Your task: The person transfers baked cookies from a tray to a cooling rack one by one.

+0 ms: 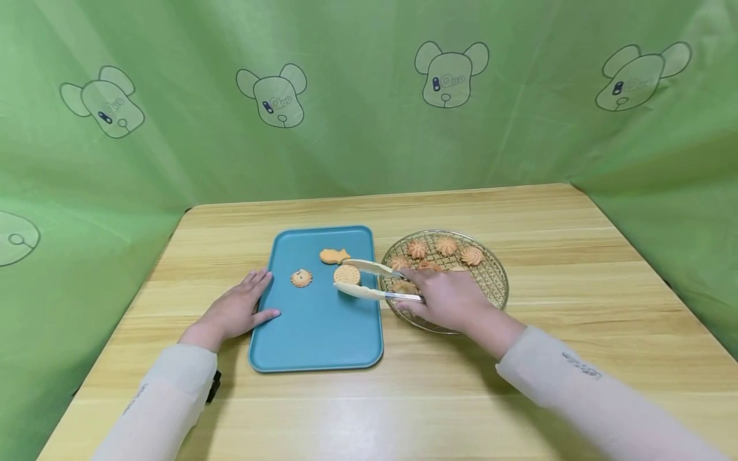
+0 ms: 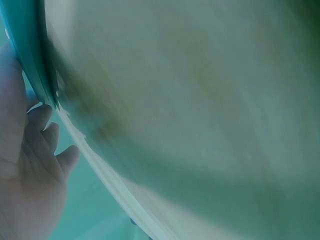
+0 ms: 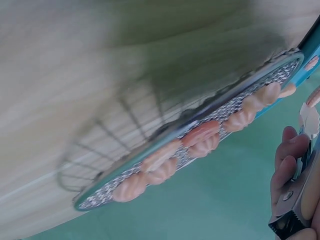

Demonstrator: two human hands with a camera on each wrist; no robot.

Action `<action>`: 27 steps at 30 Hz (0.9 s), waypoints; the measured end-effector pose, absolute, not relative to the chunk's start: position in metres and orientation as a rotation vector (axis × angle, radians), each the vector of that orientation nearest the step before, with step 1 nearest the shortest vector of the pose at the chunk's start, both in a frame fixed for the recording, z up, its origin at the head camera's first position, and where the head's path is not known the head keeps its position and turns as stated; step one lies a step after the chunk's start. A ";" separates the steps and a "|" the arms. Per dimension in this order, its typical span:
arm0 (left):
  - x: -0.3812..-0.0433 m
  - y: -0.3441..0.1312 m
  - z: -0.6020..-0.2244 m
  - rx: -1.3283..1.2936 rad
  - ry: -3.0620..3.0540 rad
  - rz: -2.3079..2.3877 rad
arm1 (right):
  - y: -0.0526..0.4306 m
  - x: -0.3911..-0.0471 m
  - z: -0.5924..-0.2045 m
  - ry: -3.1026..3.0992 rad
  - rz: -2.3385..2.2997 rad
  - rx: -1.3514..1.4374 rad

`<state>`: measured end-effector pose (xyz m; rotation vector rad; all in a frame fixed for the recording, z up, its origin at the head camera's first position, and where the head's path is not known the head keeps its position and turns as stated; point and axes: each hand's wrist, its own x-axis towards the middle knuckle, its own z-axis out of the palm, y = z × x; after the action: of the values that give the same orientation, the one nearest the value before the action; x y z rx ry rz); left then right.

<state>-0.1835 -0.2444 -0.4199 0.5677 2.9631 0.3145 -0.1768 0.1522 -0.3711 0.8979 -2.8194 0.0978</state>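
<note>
My right hand (image 1: 452, 298) grips a pair of tongs (image 1: 363, 292) with pale tips and metal arms. Between the tips, over the tray's right half, is a round, dotted biscuit (image 1: 347, 274). The metal handle also shows at the right edge of the right wrist view. My left hand (image 1: 233, 310) rests at the left rim of a blue tray (image 1: 314, 342), thumb over the edge and fingers extended along it. On the tray are a fish-shaped biscuit (image 1: 332, 257) and a small scalloped biscuit (image 1: 302, 278).
Right of the tray stands a round wire rack (image 1: 492, 282) bearing several swirled cookies (image 1: 471, 256); the right hand and forearm cover part of it. Both stand on a wooden table (image 1: 553, 256). A green curtain (image 1: 357, 153) surrounds the table's back and sides.
</note>
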 end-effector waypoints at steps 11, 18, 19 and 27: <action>-0.184 -0.244 -0.421 0.565 2.963 0.313 | 0.176 -0.176 -0.370 -2.830 0.091 0.860; -0.184 -0.245 -0.421 0.570 2.963 0.312 | 0.191 -0.175 -0.367 -2.851 0.108 0.825; -0.184 -0.245 -0.421 0.570 2.963 0.312 | 0.193 -0.175 -0.367 -2.854 0.104 0.820; -0.183 -0.245 -0.420 0.569 2.964 0.313 | 0.208 -0.173 -0.364 -2.880 0.066 0.782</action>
<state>-0.1831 -0.2450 -0.4204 0.5694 2.9645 0.3129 -0.1728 0.2084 -0.3636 0.7817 -2.8801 0.0664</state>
